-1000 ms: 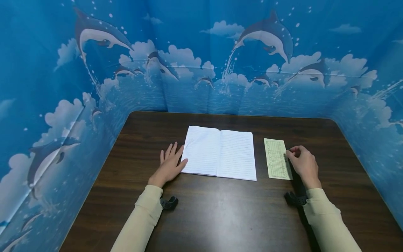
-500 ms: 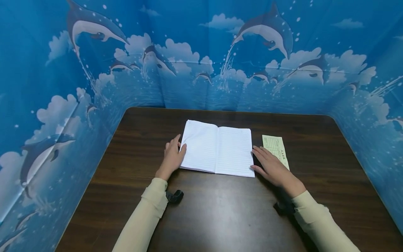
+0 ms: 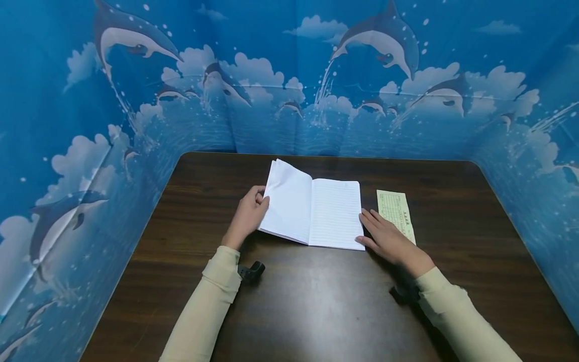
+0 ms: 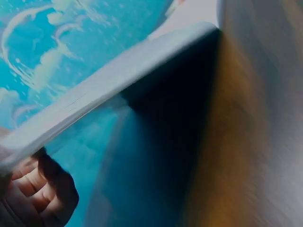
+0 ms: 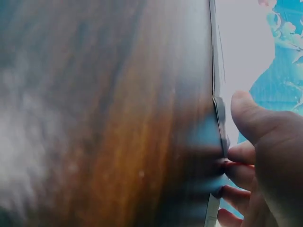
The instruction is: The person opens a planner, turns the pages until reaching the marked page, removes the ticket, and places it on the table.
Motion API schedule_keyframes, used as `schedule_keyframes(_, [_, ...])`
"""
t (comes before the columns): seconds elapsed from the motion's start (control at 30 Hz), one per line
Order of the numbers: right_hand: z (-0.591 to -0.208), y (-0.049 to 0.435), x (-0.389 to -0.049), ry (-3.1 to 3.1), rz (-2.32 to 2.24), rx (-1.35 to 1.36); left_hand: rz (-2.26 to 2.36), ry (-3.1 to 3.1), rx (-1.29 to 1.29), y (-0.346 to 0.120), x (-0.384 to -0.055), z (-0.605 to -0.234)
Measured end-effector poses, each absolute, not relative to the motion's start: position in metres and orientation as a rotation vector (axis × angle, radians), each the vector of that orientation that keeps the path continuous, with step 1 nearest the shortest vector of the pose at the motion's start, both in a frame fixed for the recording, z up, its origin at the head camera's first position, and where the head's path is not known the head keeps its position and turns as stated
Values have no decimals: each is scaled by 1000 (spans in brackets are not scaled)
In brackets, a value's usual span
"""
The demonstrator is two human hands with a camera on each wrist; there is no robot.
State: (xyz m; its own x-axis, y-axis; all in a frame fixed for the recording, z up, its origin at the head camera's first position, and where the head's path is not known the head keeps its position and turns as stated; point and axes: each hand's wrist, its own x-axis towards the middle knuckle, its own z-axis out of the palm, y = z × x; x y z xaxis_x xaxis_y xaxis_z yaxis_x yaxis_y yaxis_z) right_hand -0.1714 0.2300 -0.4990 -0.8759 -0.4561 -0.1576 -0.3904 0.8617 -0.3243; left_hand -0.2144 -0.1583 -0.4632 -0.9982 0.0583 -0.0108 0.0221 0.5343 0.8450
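Note:
An open notebook (image 3: 335, 213) with lined white pages lies in the middle of the table. Its left half is raised off the tabletop, the left edge pinched between the thumb and curled fingers of my left hand (image 3: 246, 215). In the left wrist view those fingers (image 4: 59, 189) sit under the tilted notebook half (image 4: 94, 92). My right hand (image 3: 390, 241) rests at the notebook's right edge with fairly straight fingers. In the right wrist view the thumb (image 5: 244, 106) lies over the page side. A pale yellow printed slip (image 3: 394, 206) is partly hidden behind the right hand.
The dark wooden table (image 3: 307, 311) has rounded far corners. A blue dolphin-print curtain (image 3: 271, 120) encloses its back and sides. A black band device sits at the left wrist (image 3: 252, 272) and another at the right wrist (image 3: 402, 295).
My right hand let go of the yellow slip and moved left to the notebook's right edge. My left hand, earlier flat at the left edge, now grips and lifts that half.

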Motion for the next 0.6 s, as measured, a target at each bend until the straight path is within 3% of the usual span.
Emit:
schedule_keyframes(0.37, [-496,233,-176,2801,-508,-655,1445,2669,314,-98,-226,-410])
schedule_keyframes(0.6, [-497,234,-177,2788,-642,-627,1222,2750,461,-45,-227,-400])
